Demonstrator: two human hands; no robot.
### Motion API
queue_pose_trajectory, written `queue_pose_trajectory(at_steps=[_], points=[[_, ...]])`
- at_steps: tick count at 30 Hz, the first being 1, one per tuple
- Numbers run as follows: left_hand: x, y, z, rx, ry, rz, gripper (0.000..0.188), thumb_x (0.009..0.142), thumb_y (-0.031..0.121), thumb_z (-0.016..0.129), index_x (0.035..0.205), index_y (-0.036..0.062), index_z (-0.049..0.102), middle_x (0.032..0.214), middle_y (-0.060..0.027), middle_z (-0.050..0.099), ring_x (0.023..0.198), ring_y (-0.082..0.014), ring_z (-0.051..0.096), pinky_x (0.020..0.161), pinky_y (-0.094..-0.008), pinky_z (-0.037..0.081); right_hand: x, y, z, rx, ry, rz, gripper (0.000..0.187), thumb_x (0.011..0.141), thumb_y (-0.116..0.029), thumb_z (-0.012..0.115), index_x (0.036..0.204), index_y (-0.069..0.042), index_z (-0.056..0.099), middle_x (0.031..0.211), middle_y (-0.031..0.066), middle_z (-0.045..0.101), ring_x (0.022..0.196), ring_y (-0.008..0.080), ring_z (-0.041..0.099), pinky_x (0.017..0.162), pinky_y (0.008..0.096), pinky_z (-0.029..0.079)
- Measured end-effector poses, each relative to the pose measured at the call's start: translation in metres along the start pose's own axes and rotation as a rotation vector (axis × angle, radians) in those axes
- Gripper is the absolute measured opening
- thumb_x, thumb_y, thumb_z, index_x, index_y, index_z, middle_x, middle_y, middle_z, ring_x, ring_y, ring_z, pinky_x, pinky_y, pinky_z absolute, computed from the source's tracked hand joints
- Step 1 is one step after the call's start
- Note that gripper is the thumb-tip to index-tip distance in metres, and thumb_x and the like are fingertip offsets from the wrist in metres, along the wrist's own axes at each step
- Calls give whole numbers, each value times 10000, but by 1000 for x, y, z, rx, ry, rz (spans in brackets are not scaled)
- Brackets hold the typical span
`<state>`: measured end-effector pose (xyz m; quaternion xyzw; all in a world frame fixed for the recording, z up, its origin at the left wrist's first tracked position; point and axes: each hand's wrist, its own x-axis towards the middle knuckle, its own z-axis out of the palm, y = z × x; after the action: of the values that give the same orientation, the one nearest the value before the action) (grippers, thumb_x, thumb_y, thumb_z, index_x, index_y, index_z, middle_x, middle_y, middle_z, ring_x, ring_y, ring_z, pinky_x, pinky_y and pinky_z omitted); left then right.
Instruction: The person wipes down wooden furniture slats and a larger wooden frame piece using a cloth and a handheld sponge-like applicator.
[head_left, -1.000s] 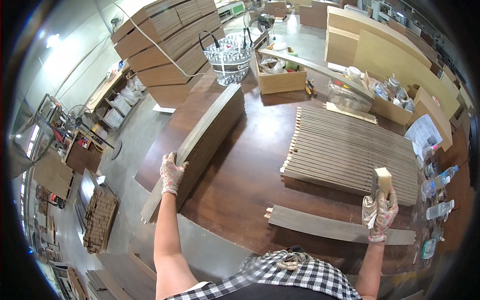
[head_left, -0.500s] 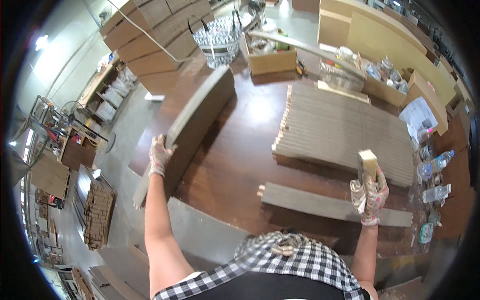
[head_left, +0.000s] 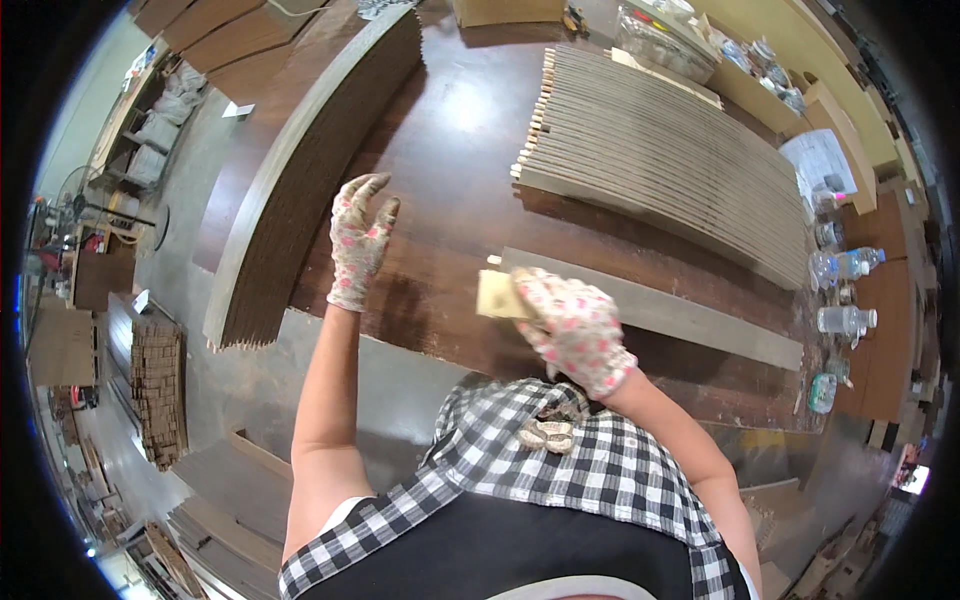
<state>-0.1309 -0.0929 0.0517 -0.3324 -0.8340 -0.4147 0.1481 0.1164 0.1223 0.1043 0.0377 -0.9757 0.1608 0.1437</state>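
My right hand (head_left: 578, 330), in a white glove with pink dots, grips a pale yellow sponge block (head_left: 496, 296) at the left end of a single grey-brown wooden board (head_left: 680, 318). A small wooden dowel (head_left: 494, 260) sticks out of that end. Whether the block presses on the board's face I cannot tell. My left hand (head_left: 360, 240), gloved alike, hovers over the brown table (head_left: 440, 170) with fingers apart and slightly curled, holding nothing. To its left stands a long row of boards on edge (head_left: 310, 170).
Beyond the single board lies a wide row of boards (head_left: 660, 150) with dowels at their left ends. Plastic bottles (head_left: 846, 321) and a paper sheet (head_left: 818, 163) line the right side. Cardboard boxes (head_left: 505, 12) stand at the back. More boards (head_left: 157, 390) are stacked at far left.
My left hand has come off the left row of boards and moved right. My right hand has carried the sponge block leftward to the single board's left end. The view has tilted down.
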Motion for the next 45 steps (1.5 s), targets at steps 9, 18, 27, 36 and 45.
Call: queue_pose_trajectory(at_steps=[9, 18, 27, 36, 45], points=[[-17, 72, 65, -268, -107, 0, 335, 848, 36, 713, 1180, 80, 701, 1208, -118, 632, 1167, -280, 579, 1011, -399, 459, -99, 48, -13, -187, -6, 292, 625, 730, -249, 781, 1320, -120, 622, 1262, 114, 671, 969, 262, 683, 802, 393, 548], [-36, 190, 153, -232, -425, 352, 372, 791, 13, 712, 1157, 68, 671, 1165, -137, 625, 1114, -351, 578, 957, -447, 462, -372, 209, -92, -198, 466, 923, 552, 795, -132, 760, 1323, -71, 609, 1242, 142, 669, 1081, 292, 674, 910, 402, 564], [-46, 239, 185, 191, -959, 548, 883, 659, 215, 827, 1432, 39, 438, 1421, -170, 499, 1303, -381, 474, 1085, -488, 390, -442, 292, -133, -221, 715, 1341, 536, 867, -172, 750, 1343, 2, 575, 1108, 141, 700, 1005, 200, 672, 862, 327, 539], [-25, 260, 170, 368, -715, 669, 716, 690, 175, 816, 1350, 113, 547, 989, -86, 585, 907, -295, 585, 774, -439, 474, -407, 286, -163, 340, 1148, 1328, 513, 894, -125, 733, 1352, 30, 564, 1137, 103, 692, 892, 138, 674, 767, 274, 560], [-74, 251, 174, 227, -699, 545, 629, 747, 209, 766, 1341, 147, 568, 1348, -113, 546, 1225, -366, 500, 1023, -528, 396, -358, 249, -165, 143, 933, 1217, 499, 862, -177, 757, 1287, 38, 610, 1214, 175, 681, 1032, 241, 693, 915, 351, 542]])
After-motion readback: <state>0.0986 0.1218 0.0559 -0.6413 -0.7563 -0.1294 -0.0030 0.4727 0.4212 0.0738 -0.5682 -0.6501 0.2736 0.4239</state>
